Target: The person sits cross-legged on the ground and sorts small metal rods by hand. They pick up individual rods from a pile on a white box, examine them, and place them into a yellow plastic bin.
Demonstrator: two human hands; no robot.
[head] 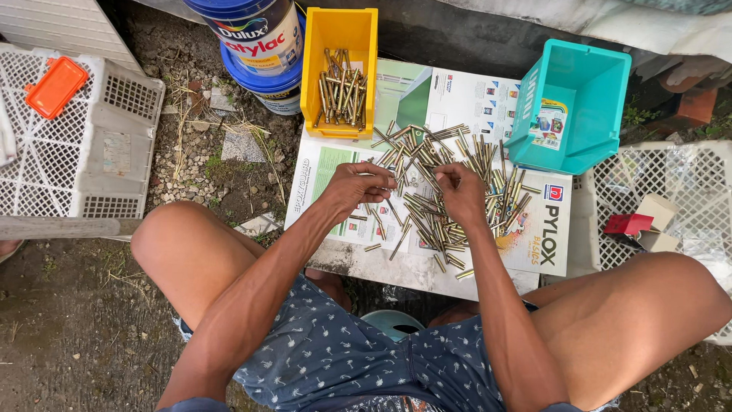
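A heap of several brass-coloured metal pins [446,194] lies spread on printed paper sheets [328,164] over a low board. My left hand [357,187] hovers at the heap's left edge, fingers curled around a few pins. At the middle of the heap, my right hand [461,191] pinches pins between thumb and fingers. A yellow bin [339,34] behind the heap holds several more pins. To the right, a teal bin [572,107] stands tilted on the sheets.
A white plastic crate [91,145] with an orange lid on it sits at the left. Another white crate [671,191] with small boxes is at the right. Blue paint buckets [263,46] stand behind. My bare knees flank the board; dirt ground lies around.
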